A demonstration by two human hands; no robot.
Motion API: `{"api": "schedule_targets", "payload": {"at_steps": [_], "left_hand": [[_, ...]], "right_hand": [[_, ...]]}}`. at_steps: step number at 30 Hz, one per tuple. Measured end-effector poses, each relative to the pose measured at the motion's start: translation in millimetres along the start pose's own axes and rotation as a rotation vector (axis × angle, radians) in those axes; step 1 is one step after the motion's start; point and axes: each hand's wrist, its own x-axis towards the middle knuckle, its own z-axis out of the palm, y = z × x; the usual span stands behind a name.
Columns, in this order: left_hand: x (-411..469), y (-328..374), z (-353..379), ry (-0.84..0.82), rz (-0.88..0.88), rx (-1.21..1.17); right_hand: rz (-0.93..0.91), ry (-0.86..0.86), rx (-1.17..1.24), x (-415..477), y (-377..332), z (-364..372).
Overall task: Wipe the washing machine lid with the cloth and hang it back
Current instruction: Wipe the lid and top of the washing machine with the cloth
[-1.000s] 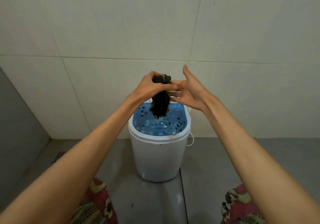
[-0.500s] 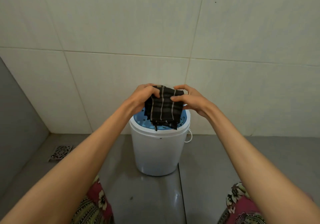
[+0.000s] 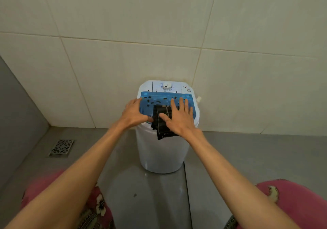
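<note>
Just below the centre of the frame, the right hand point(image 3: 178, 119) lies flat on the cloth point(image 3: 162, 122), palm down and fingers point(image 3: 182, 105) spread and released, not gripping; the pressure of the open palm pins the fabric against the lid point(image 3: 150, 103). A flat hand like this suits wiping: it spreads the load over the cloth so more of it drags across the surface at once. The left hand point(image 3: 135, 113) rests on the left edge of the lid, fingers loosely curled over the rim and closed on nothing, apparently to steady the light washing machine point(image 3: 162, 154) so it does not slide on the floor point(image 3: 141, 193) under the push.

The cloth is dark, nearly black, with thin pale stripes, folded into a compact pad. It sits on the near part of the lid, and its lower end hangs over the front rim against the white tub. The lid is translucent blue, dotted with dark spots; whether these are print or dirt cannot be told. Behind it, toward the tiled wall point(image 3: 106, 34), the white control panel point(image 3: 167, 86) with a round dial stays uncovered. Most of the blue surface is clear of the cloth, so the wiping looks barely started, and the hanging-up step is not yet due.
</note>
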Motion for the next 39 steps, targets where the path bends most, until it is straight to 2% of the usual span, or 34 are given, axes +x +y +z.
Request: {"api": "schedule_targets", "payload": {"at_steps": [2, 7, 10, 16, 23, 27, 31, 39], "left_hand": [[3, -12, -6, -0.083, -0.024, 0.099], [0, -23, -11, -0.183, -0.049, 0.123], [3, -25, -11, -0.176, -0.039, 0.147], [14, -36, -10, -0.22, -0.052, 0.207], [13, -34, -12, -0.218, -0.057, 0.254], [13, -32, -14, -0.239, -0.066, 0.257], [16, -32, -13, -0.234, -0.061, 0.324], [25, -37, -9, -0.233, -0.049, 0.34]], "right_hand": [[0.046, -0.09, -0.047, 2, 0, 15], [-0.016, -0.035, -0.14, 18, -1, 35], [-0.051, -0.033, -0.166, 41, -3, 36], [0.028, -0.045, -0.161, 86, -11, 31], [-0.068, -0.014, -0.161, 38, 11, 27], [0.115, 0.055, -0.088, 11, 43, 22], [0.293, 0.001, 0.037, 33, 67, 9], [0.385, 0.016, -0.014, 113, 56, 5]]}}
